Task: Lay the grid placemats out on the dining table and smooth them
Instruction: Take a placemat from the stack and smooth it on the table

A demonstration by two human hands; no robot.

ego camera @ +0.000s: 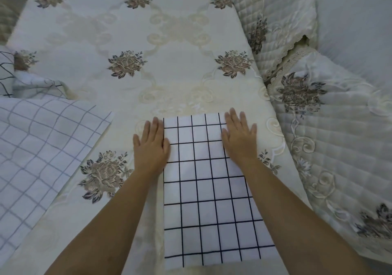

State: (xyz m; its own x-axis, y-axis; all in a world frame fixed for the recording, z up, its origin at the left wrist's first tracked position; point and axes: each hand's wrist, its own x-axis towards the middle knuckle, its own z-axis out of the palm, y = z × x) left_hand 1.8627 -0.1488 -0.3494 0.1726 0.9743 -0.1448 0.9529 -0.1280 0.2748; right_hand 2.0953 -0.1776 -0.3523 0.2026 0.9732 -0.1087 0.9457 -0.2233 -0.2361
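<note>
On the near right of the worktop (127, 31), draped in flowered cream cloth, a dark-grid placemat (207, 190) is lying flat. The left hand (151, 145) and right hand (238, 139) are pressing its far end at either edge, fingers straight, gripping nothing. A paler grid placemat (38, 147) is lying left, and a quilted chair cover (328, 137) is sitting to the right.

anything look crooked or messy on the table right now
Yes. The pale grid cloth at the left lies at a slant with wavy lines, and a crumpled grid piece bunches up behind it. The dark-lined placemat in front lies flat and straight.
</note>
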